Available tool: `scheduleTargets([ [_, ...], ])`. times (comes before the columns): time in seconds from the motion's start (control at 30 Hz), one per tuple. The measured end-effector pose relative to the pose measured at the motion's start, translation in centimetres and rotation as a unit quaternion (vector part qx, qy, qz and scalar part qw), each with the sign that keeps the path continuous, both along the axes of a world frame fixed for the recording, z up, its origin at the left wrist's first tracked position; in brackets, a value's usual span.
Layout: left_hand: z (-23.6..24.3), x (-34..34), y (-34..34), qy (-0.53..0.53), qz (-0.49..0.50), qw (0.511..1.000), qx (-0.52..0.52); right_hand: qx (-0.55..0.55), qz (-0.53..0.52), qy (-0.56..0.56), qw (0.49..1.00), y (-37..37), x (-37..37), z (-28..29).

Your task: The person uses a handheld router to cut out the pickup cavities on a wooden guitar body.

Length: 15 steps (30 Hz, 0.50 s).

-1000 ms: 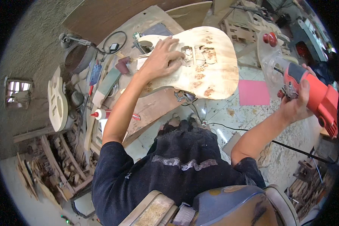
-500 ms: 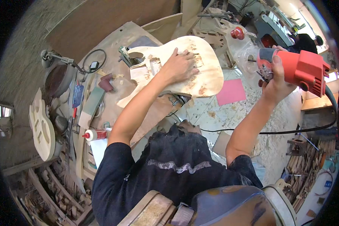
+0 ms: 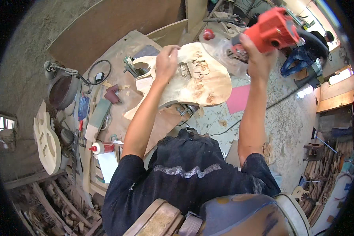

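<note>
A pale wooden guitar body [image 3: 214, 78] with routed cavities and rough brown patches lies over the edge of the workbench. My left hand [image 3: 168, 63] is above its far left part, slightly blurred, its fingers loosely bent and holding nothing I can see. Whether it touches the wood, I cannot tell. My right hand [image 3: 259, 59] grips a red router [image 3: 273, 29], tilted and raised at the far right of the body. The router's clear round base [image 3: 220, 51] overlaps the body's far right edge in the view, and a red knob [image 3: 209, 34] sticks out from it.
On the workbench [image 3: 126, 118] lie a glue bottle [image 3: 102, 148], a sanding block [image 3: 98, 112] and a coiled cable [image 3: 99, 70]. Another guitar body [image 3: 47, 137] leans at the left. A black cord [image 3: 277, 102] trails across the floor. A person [image 3: 308, 55] sits at the far right.
My right hand has swung the router left and away from me, nearer the guitar body. My left hand has lifted from its flat rest by the cavities and shifted left.
</note>
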<state>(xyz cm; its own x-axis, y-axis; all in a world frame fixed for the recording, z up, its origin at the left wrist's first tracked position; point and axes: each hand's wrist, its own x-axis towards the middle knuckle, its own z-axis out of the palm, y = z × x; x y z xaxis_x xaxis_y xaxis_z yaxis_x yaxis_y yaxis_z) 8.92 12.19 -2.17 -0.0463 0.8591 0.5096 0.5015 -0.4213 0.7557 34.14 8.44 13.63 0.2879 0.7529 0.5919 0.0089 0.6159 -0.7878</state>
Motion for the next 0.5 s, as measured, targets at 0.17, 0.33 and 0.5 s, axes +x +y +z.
scheduleTargets([
  [0.17,-0.2,-0.1,0.1,-0.128,-0.031,0.991,-0.03,-0.089,0.046,-0.114,0.988,2.4,-2.6,-2.4],
  [0.33,-1.6,0.1,1.1,-0.038,-0.065,0.991,-0.115,-0.065,0.115,-0.155,0.979,4.9,-4.1,-6.4],
  [0.5,0.1,1.1,0.2,0.021,-0.014,0.994,-0.106,-0.101,0.127,-0.21,0.964,5.1,-3.9,-7.5],
])
